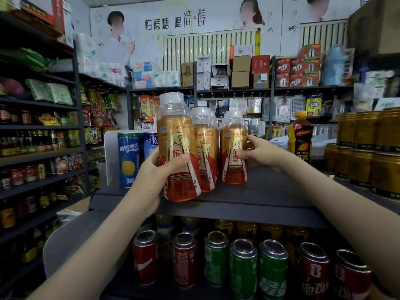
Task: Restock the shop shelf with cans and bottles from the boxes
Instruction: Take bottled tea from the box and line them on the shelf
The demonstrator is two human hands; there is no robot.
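A person's left hand (158,176) grips an orange-and-gold bottle (176,148) upright at the front edge of the top shelf (270,191), while the right hand (259,152) clasps a second bottle (233,152) standing farther back. A third bottle (204,148) stands between them, with blue cans (128,159) to the left and stacked gold cans (368,152) to the right.

I read 怕蔗糖 喝简醇 on the wall poster (175,21). The black-and-yellow bottle (299,137) toward the shelf's (270,191) right edge says HI-TIGER. The rightmost gold bottle (232,139) shows 东鹏; the nearest gold bottle (175,135), 东.
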